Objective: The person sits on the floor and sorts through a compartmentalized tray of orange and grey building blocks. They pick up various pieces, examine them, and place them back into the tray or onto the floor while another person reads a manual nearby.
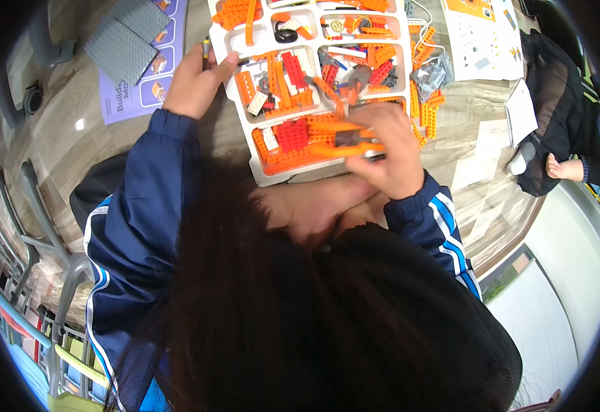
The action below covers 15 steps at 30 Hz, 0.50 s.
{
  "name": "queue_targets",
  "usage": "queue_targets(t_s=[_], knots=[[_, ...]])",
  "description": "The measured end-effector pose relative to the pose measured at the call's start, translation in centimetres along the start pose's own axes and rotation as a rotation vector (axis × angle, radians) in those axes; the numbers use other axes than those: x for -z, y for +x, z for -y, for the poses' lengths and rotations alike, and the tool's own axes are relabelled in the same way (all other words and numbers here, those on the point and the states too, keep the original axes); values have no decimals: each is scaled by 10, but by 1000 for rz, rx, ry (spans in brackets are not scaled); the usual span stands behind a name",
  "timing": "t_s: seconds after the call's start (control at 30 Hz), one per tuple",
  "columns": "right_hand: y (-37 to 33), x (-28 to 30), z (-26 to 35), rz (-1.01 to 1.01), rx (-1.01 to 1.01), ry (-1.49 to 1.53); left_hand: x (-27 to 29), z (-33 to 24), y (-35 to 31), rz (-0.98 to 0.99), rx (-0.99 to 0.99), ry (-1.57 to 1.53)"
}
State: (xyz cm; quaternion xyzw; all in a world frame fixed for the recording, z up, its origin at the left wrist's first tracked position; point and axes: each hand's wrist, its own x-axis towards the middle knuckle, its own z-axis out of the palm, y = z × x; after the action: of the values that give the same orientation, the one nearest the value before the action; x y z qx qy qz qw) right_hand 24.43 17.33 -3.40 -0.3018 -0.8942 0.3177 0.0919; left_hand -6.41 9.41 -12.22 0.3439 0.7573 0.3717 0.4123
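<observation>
A white compartment tray of orange, red, white and grey building-brick pieces lies in front of me. At its left edge, my left hand is closed round a thin dark piece with a yellow part, its thumb at the tray's rim. Over the tray's near right side, my right hand is closed on an orange building-brick assembly with a dark middle, slightly blurred by motion. Its fingertips are partly hidden. Red bricks lie beside it in the near compartment.
Two grey baseplates rest on a purple printed sheet at the far left. Right of the tray are loose orange beams, a clear bag and instruction sheets. Another person's hand shows at the far right.
</observation>
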Motion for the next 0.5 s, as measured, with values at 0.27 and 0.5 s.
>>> queue_targets(t_s=[0.27, 0.5], knots=[[-23, 23, -11, -327, -463, 533, 0, 4, -2, -38, 22, -16], [-26, 12, -15, -94, -194, 202, -33, -23, -22, -360, -358, 474]])
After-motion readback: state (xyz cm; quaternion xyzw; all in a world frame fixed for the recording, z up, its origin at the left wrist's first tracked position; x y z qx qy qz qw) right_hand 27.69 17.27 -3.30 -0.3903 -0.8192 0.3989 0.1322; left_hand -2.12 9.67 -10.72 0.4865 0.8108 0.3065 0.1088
